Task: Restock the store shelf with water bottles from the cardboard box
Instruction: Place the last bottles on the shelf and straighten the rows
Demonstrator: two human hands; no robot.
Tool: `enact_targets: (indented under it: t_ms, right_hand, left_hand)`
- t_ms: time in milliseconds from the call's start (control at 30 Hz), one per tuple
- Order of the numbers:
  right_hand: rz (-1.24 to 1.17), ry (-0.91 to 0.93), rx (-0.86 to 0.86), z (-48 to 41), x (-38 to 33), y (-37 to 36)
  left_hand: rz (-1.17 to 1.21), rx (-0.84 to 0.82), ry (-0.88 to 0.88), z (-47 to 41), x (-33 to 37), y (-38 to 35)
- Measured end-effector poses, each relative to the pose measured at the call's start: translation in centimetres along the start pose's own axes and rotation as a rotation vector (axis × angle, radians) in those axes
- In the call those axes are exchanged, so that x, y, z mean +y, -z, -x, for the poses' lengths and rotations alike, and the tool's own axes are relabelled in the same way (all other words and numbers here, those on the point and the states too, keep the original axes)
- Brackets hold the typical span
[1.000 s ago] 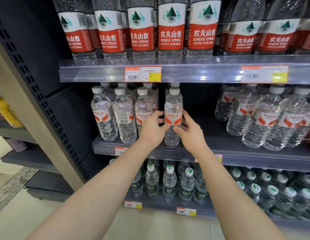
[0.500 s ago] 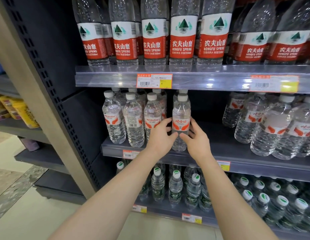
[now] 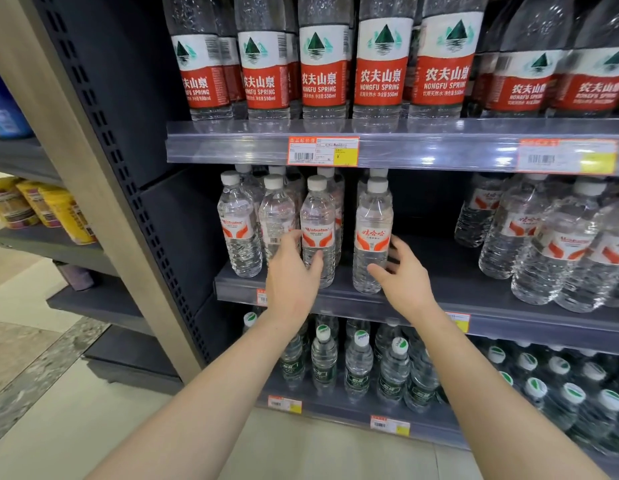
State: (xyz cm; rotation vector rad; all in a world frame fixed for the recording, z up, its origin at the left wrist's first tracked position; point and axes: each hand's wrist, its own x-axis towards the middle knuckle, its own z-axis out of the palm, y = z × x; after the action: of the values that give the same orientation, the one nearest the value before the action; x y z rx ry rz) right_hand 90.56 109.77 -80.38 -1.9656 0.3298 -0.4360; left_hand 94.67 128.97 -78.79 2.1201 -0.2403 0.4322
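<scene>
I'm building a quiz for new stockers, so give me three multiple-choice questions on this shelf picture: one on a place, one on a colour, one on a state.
1. The bottle by the right hand is on which shelf? A top, B middle, C bottom
2. Its cap is: A green, B white, C blue
3. It is: A upright, B on its side, C upside down

Answers: B, it stands on the middle shelf, with rows above and below; B, the cap is plainly white; A, cap up, base on the shelf.
</scene>
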Motion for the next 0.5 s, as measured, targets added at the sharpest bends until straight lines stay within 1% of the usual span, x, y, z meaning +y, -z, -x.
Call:
enact_targets:
  t_ms: [33, 100, 133, 200, 267, 333, 400, 500]
  right_hand:
    - [0.032, -0.009, 0.043, 0.1, 0.0, -0.1]
    - [0.116, -0.011, 0.189, 0.4, -0.2, -0.3]
    - [0.143, 0.008, 0.256, 0.6, -0.4, -0.4]
    - [0.133, 0.076, 0.319, 1.3, -1.0, -0.8]
    - [0.093, 0.141, 0.290, 1.9, -1.9, -1.6]
    - [0.112, 0.192, 0.177, 2.3, -2.9, -3.0]
    - [0.129, 0.204, 0.057, 2.3, -3.4, -4.6]
    - [0.199, 0.216, 0.003, 2.0, -3.7, -6.6]
  left_hand:
    - [0.014, -0.006, -0.010, 0.0, 0.0, 0.1]
    - [0.021, -0.011, -0.011, -0.4, 0.2, 0.0]
    - [0.014, -0.018, -0.011, -0.6, 0.2, -0.1]
    - [0.010, -0.029, -0.021, -1.2, 0.2, -0.4]
    - [0.003, -0.019, -0.024, -1.6, 0.3, -0.6]
    - [0.007, -0.005, -0.004, -1.9, 0.3, -0.6]
    - [-0.001, -0.002, -0.016, -1.9, 0.2, -0.6]
    - [-0.064, -0.029, -0.078, -2.3, -0.5, -0.9]
